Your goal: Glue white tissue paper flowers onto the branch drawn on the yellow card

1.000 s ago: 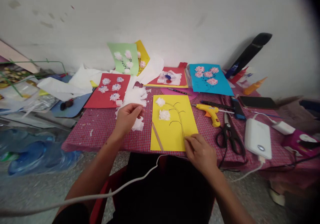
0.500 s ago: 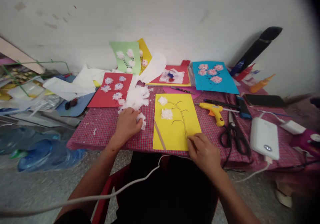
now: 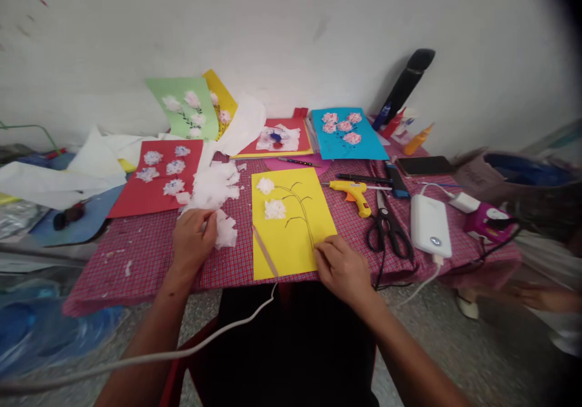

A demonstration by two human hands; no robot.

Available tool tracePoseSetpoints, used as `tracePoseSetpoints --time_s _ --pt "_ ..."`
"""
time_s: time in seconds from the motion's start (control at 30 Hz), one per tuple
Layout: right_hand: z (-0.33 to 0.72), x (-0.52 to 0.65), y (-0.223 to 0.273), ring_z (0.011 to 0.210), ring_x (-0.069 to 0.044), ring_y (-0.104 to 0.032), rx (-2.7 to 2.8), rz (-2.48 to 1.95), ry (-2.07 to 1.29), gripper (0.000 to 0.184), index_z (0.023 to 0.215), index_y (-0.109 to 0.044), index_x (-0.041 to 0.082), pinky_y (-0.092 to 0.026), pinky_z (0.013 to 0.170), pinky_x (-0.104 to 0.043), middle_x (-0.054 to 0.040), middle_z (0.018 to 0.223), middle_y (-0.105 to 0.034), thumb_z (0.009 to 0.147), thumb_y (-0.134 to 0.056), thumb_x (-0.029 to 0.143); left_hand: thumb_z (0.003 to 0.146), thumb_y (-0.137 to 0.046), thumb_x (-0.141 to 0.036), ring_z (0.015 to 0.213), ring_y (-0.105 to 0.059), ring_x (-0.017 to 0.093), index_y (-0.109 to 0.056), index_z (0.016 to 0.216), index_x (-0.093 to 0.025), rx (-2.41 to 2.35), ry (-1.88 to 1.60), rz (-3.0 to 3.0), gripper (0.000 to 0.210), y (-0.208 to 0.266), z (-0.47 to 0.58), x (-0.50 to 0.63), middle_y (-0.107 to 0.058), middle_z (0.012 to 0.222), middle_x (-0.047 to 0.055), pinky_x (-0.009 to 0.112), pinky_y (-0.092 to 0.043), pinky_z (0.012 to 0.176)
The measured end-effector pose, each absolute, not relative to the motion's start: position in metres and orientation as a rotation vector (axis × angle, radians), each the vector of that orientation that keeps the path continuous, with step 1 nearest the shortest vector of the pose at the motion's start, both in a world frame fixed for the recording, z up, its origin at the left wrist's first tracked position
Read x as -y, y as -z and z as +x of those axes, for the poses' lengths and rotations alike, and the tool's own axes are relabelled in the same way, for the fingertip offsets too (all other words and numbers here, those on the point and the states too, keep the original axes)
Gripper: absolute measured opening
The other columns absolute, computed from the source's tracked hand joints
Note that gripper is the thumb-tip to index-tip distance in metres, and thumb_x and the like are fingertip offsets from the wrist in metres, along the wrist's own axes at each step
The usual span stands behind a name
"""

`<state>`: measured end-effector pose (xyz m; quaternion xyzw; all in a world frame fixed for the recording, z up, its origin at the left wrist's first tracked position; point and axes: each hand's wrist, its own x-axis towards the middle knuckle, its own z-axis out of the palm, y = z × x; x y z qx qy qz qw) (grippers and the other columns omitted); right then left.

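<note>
My left hand [image 3: 193, 240] rests at the near left edge of the torn white tissue paper [image 3: 210, 187], thumb and fingertips drawn together; whatever lies between them is hidden. A smaller tissue piece [image 3: 225, 230] lies just right of it. On the lower right edge of the yellow sheet [image 3: 297, 246] sits my right hand [image 3: 344, 269], its fingers pinched at the foot of a drawn stem. Two crumpled white tissue flowers, an upper one [image 3: 265, 185] and a lower one [image 3: 275, 209], are on that sheet. A flat wooden stick [image 3: 264, 250] lies along its left side.
Right of the sheet lie a yellow glue gun [image 3: 352, 191], black scissors [image 3: 386, 228] and a white power bank [image 3: 430, 225]. Finished flower cards, one red [image 3: 131, 191] and one blue [image 3: 377, 149], stand behind. A white cable [image 3: 218, 333] crosses my lap. Another person's hand [image 3: 530, 296] shows far right.
The view has swung right, so the table's things sit further left. My left hand's fingers have drawn closer together beside the tissue. My right hand stays at the sheet's lower right edge.
</note>
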<state>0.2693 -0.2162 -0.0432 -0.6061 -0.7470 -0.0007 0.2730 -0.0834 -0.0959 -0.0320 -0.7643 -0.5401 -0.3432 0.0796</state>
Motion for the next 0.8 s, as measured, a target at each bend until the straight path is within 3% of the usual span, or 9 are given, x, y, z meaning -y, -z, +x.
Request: tracePoseSetpoints --time_s 0.8 --pt "0.2704 0.2157 0.0469 0.078 -0.015 -0.067 2.012 -1.619 0.006 0.017 0.102 -0.073 0.02 -0.048 0.064 -0.026 -0.0061 0.1 -0.071 0.098 -0.058 0.027 0.092 -0.061 -0.03 0.091 -0.069 0.022 -0.069 0.09 -0.021 1.688 1.189 -2.254 0.012 0.0284 -0.0792 0.1035 -0.074 0.093 0.006 0.036 -0.052 0.088"
